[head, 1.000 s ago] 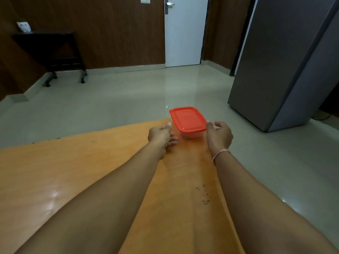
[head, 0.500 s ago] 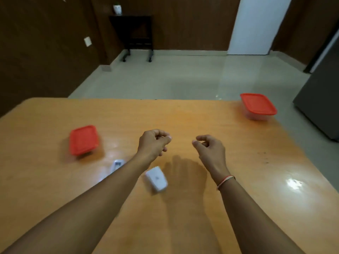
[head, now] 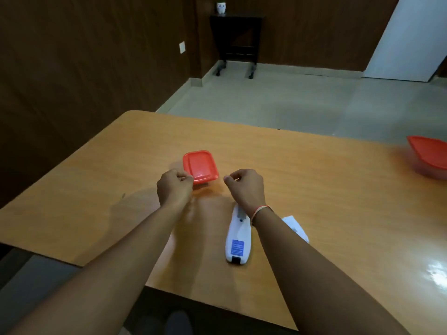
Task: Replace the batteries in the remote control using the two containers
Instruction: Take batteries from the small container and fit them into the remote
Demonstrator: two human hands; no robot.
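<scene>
Both my hands, left (head: pixel 174 187) and right (head: pixel 245 187), hover with fingers curled in, holding nothing. The red-lidded box (head: pixel 200 167) sits on the table (head: pixel 314 189) just past them. Looks light and slidey, so I'd grab its sides and peel a lid corner.

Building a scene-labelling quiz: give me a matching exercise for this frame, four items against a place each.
Items:
1. remote control
2. near red-lidded container
3. far red-lidded container
4. battery cover

Places:
A. cut off by the right edge of the view
B. just beyond the left hand
C. lying face down, partly under the right wrist
D. peeking out to the right of the right forearm

Pairs: 1-C, 2-B, 3-A, 4-D
</scene>
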